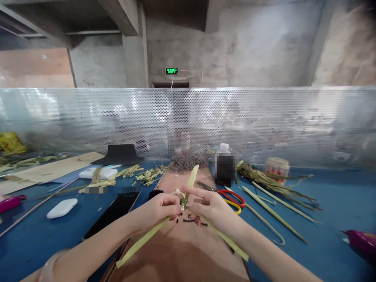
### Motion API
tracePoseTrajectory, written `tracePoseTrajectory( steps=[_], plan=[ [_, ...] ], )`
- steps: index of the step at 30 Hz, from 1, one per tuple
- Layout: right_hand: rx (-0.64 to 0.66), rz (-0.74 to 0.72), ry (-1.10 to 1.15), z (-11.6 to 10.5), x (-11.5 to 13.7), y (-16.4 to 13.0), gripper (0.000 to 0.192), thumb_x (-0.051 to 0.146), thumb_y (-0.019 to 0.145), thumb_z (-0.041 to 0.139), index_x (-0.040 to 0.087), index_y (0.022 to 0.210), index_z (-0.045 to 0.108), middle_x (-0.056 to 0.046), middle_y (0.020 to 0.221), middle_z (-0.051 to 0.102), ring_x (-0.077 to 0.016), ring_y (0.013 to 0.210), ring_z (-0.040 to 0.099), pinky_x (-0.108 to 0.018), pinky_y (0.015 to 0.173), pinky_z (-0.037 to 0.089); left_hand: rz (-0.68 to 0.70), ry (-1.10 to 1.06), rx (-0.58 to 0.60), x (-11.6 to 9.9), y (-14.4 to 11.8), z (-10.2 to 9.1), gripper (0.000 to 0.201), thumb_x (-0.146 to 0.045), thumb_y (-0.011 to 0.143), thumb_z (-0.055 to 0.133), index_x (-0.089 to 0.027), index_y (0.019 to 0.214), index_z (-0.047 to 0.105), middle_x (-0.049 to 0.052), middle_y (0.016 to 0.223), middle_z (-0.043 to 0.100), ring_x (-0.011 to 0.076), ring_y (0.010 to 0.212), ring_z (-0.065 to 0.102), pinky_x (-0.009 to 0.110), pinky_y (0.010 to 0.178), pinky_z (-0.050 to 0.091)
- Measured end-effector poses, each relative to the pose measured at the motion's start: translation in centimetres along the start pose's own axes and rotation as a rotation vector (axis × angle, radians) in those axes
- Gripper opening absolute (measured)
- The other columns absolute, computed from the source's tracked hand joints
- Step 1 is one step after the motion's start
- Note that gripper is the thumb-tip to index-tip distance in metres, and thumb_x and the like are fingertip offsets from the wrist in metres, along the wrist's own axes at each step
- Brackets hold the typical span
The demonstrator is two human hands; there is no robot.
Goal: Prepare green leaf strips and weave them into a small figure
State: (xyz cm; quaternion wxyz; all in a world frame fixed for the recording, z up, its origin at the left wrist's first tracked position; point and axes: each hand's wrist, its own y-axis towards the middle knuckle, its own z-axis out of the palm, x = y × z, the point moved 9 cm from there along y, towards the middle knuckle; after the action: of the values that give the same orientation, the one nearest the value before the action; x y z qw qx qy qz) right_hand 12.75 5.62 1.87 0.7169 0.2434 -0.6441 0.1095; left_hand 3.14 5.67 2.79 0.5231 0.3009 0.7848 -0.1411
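Palm leaf strips (188,187) are being held right in the middle of the view, just above a brown board (182,254) that lies on the blue table (329,219). The left hand (160,209) is pinched shut on the strips where they cross, fingertips pressed together at a small folded knot. The right hand (205,205) is closed on the same spot from the other side, with the index finger stretched out over the top. One strip is pointed up and away, another is slanted down toward the lower left, and a third is run off under the right wrist toward the lower right.

Just past the right hand, scissors (232,196) with red and yellow handles are laid on the table, partly on the board edge. More long green leaves (273,188) are piled to the right, well apart from the hands. A dark bottle (225,164) with a white cap is stood behind the board. A small heap of cut leaf scraps (148,175) is seen to the left, and a white oval case (62,208) is set nearer the left edge. A perforated metal screen (264,117) is run along the back of the table.
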Motion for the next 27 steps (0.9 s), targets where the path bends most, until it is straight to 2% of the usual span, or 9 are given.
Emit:
tracePoseTrajectory(
  steps=[4, 10, 14, 16, 18, 20, 22, 25, 27],
  plan=[
    [0.039, -0.024, -0.031, 0.2, 0.0, 0.0, 0.058, 0.03, 0.078, 0.065, 0.021, 0.132, 0.047, 0.002, 0.068, 0.057, -0.0094, 0.058, 0.054, -0.022, 0.053, 0.044, -0.037, -0.029, 0.003, 0.5, 0.0, 0.0, 0.026, -0.032, 0.08, 0.056, -0.015, 0.061, 0.05, -0.003, 0.063, 0.046, 0.0108, 0.061, 0.039, 0.023, 0.059, 0.028],
    [0.116, 0.016, -0.078, 0.5, 0.6, -0.5, 0.067, 0.026, 0.081, 0.063, 0.023, 0.14, 0.033, 0.004, 0.069, 0.057, -0.0084, 0.059, 0.053, -0.022, 0.056, 0.041, -0.06, -0.103, 0.05, 0.1, -0.2, 0.6, 0.024, -0.03, 0.076, 0.059, -0.016, 0.06, 0.048, -0.003, 0.062, 0.049, 0.0102, 0.06, 0.041, 0.023, 0.059, 0.029],
    [0.151, 0.019, -0.028, 0.8, 0.8, -0.6, 0.076, 0.023, 0.079, 0.065, 0.025, 0.143, 0.024, 0.005, 0.068, 0.056, -0.0097, 0.064, 0.054, -0.024, 0.064, 0.045, -0.06, -0.086, 0.043, 0.3, 0.0, 0.5, 0.027, -0.032, 0.076, 0.059, -0.016, 0.058, 0.047, -0.003, 0.059, 0.048, 0.0102, 0.057, 0.041, 0.023, 0.058, 0.03],
    [0.153, 0.004, 0.005, 0.8, 0.7, -0.6, 0.072, 0.025, 0.079, 0.066, 0.025, 0.141, 0.03, 0.004, 0.07, 0.057, -0.0107, 0.067, 0.055, -0.026, 0.067, 0.046, -0.06, -0.1, 0.022, 0.3, 0.0, 0.4, 0.027, -0.034, 0.076, 0.059, -0.016, 0.057, 0.049, -0.003, 0.06, 0.049, 0.0105, 0.058, 0.042, 0.024, 0.059, 0.031],
    [0.16, -0.001, 0.035, 1.0, 0.4, -0.4, 0.057, 0.03, 0.081, 0.063, 0.024, 0.134, 0.045, 0.0, 0.076, 0.06, -0.0113, 0.069, 0.056, -0.027, 0.068, 0.047, -0.059, -0.119, 0.011, 0.2, 0.0, 0.5, 0.026, -0.035, 0.076, 0.059, -0.016, 0.059, 0.052, -0.002, 0.062, 0.051, 0.0109, 0.059, 0.043, 0.024, 0.06, 0.032],
    [0.165, -0.005, 0.063, 1.2, 0.1, -0.3, 0.043, 0.035, 0.083, 0.06, 0.022, 0.124, 0.056, -0.002, 0.081, 0.062, -0.0115, 0.069, 0.057, -0.028, 0.067, 0.048, -0.058, -0.142, 0.016, 0.1, -0.1, 0.8, 0.025, -0.034, 0.077, 0.058, -0.015, 0.061, 0.055, -0.001, 0.065, 0.053, 0.0114, 0.061, 0.044, 0.025, 0.062, 0.033],
    [0.146, -0.002, 0.096, 1.2, -0.3, -0.1, 0.039, 0.037, 0.083, 0.06, 0.021, 0.118, 0.061, -0.003, 0.082, 0.063, -0.0106, 0.066, 0.057, -0.026, 0.063, 0.048, -0.051, -0.163, 0.018, 0.1, -0.1, 0.9, 0.025, -0.034, 0.078, 0.058, -0.015, 0.061, 0.056, 0.0, 0.066, 0.055, 0.0116, 0.062, 0.044, 0.025, 0.063, 0.033],
    [0.042, 0.044, 0.104, 0.6, -0.9, 0.0, 0.04, 0.037, 0.081, 0.063, 0.02, 0.117, 0.063, -0.001, 0.073, 0.061, -0.0064, 0.053, 0.052, -0.019, 0.049, 0.042, -0.044, -0.167, 0.003, 0.5, 0.1, 0.9, 0.026, -0.033, 0.08, 0.057, -0.015, 0.061, 0.054, -0.001, 0.064, 0.052, 0.0112, 0.062, 0.043, 0.024, 0.062, 0.032],
    [-0.042, 0.068, 0.089, 0.2, -1.1, 0.0, 0.043, 0.04, 0.08, 0.062, 0.018, 0.117, 0.063, 0.002, 0.057, 0.056, -0.0043, 0.041, 0.044, -0.016, 0.039, 0.032, -0.062, -0.147, -0.002, 1.0, 0.1, 0.8, 0.026, -0.034, 0.08, 0.057, -0.015, 0.063, 0.055, -0.001, 0.063, 0.051, 0.011, 0.061, 0.043, 0.024, 0.061, 0.032]
  ],
)
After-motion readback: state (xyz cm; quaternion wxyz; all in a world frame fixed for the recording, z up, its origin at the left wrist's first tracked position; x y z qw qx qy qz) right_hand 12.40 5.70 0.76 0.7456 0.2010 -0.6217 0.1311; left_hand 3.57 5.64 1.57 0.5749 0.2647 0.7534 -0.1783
